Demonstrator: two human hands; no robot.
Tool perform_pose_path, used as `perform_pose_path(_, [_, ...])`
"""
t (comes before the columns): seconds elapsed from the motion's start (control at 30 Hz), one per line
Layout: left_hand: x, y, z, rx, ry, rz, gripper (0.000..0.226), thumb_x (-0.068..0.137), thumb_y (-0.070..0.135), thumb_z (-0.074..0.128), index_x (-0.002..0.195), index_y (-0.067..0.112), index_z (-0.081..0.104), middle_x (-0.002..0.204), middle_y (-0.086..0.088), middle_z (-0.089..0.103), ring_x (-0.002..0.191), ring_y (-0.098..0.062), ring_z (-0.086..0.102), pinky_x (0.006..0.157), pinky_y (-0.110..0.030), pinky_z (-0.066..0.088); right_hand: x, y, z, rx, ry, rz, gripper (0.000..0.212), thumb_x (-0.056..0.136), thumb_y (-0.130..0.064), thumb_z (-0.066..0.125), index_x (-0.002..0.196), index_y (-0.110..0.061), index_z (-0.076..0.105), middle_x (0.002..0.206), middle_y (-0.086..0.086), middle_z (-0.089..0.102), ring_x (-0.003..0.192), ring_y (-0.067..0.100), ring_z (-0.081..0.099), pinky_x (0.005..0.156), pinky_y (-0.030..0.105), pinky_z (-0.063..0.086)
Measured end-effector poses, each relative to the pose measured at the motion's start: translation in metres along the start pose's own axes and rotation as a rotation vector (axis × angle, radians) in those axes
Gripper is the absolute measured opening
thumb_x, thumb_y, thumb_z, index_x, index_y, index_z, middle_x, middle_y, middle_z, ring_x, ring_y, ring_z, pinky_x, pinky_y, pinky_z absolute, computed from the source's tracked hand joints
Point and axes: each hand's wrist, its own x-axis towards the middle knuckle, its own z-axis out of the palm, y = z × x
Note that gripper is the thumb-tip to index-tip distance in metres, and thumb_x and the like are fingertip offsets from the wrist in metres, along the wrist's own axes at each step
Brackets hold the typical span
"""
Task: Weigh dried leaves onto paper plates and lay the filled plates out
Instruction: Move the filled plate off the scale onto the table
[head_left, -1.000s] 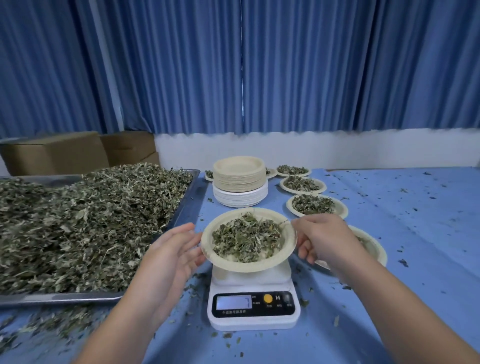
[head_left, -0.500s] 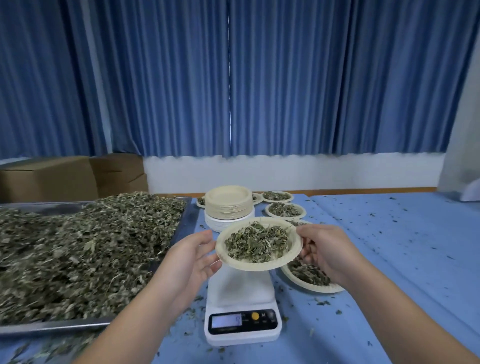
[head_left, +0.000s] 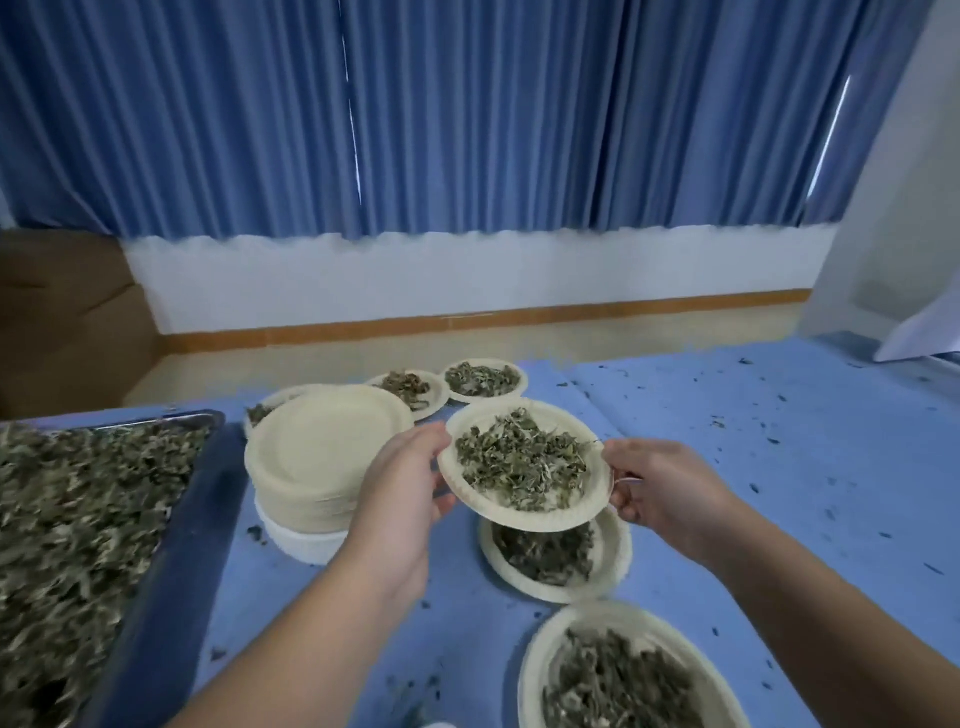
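A paper plate heaped with dried leaves hangs in the air above the blue table. My left hand grips its left rim and my right hand grips its right rim. Directly beneath it lies another filled plate. A third filled plate sits nearest me at the bottom. Two more filled plates lie at the far end. The scale is out of view.
A tall stack of empty paper plates stands left of my left hand. A metal tray piled with dried leaves fills the left side. Leaf crumbs dot the blue cloth on the right. Cardboard boxes stand at the back left.
Both hands lifted the filled plate off the scale and carried it forward over the row of filled plates. The view swung right and forward, so the scale dropped out of sight.
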Motion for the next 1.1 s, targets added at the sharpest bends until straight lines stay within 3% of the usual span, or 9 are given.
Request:
perform_pose_path(0.13, [0.038,0.013,0.033,0.043,0.032,-0.132,0.017,0.097,0.021,0.05,0.1,0.02,0.066,0.097,-0.001,0.074,0.086,-0.014,0.067,0.074,-0.031,0.05,0.026,-0.033,-0.024,0.041,0.015,0.135,0.013,0.092,-0.003,0.053,0.096,0.005,0.062,0.062,0.011,0.047,0.048,0.018,0.043,0.044,0.023,0.032])
perform_pose_path(0.27, [0.063,0.031,0.069,0.035,0.047,-0.239,0.019,0.098,0.018,0.047,0.102,0.021,0.066,0.087,0.004,0.075,0.071,-0.01,0.069,0.057,-0.024,0.052,0.046,-0.065,-0.054,0.061,-0.044,0.251,0.01,0.095,-0.002,0.049,0.088,0.0,0.055,0.062,0.01,0.046,0.051,0.018,0.045,0.046,0.022,0.035])
perform_pose_path(0.47, [0.115,0.041,0.111,-0.043,0.042,-0.281,0.02,0.098,0.014,0.048,0.112,0.016,0.062,0.095,0.002,0.076,0.086,-0.014,0.072,0.069,-0.03,0.051,0.094,-0.083,-0.086,0.127,-0.038,0.295,0.018,0.097,0.001,0.046,0.083,0.0,0.057,0.064,0.01,0.052,0.053,0.017,0.047,0.048,0.022,0.038])
perform_pose_path(0.6, [0.142,0.03,0.118,-0.035,0.12,-0.335,0.019,0.097,0.012,0.049,0.109,0.016,0.064,0.105,-0.005,0.07,0.095,-0.024,0.067,0.074,-0.034,0.05,0.14,-0.067,-0.095,0.235,0.07,0.325,0.013,0.097,0.001,0.048,0.089,0.001,0.058,0.066,0.012,0.054,0.054,0.017,0.05,0.048,0.023,0.046])
perform_pose_path(0.8, [0.169,0.015,0.118,-0.046,0.169,-0.417,0.017,0.095,0.015,0.055,0.104,0.012,0.068,0.095,-0.008,0.071,0.071,-0.02,0.064,0.058,-0.029,0.042,0.216,-0.039,-0.086,0.322,0.245,0.437,0.012,0.099,0.003,0.044,0.094,0.002,0.055,0.076,0.012,0.056,0.064,0.02,0.052,0.042,0.02,0.049])
perform_pose_path(0.93, [0.182,0.011,0.12,-0.076,0.165,-0.426,0.015,0.094,0.018,0.055,0.102,0.016,0.067,0.085,-0.002,0.069,0.064,-0.017,0.06,0.059,-0.027,0.041,0.252,-0.03,-0.082,0.365,0.344,0.462,0.007,0.099,0.003,0.045,0.1,0.007,0.051,0.079,0.015,0.056,0.068,0.021,0.054,0.051,0.027,0.053])
perform_pose_path(1.1, [0.189,0.011,0.117,-0.08,0.142,-0.413,0.017,0.093,0.015,0.053,0.103,0.016,0.067,0.075,0.002,0.067,0.061,-0.015,0.058,0.059,-0.027,0.04,0.272,-0.02,-0.073,0.394,0.391,0.512,0.007,0.099,0.003,0.044,0.104,0.005,0.049,0.075,0.015,0.054,0.065,0.02,0.052,0.035,0.02,0.048])
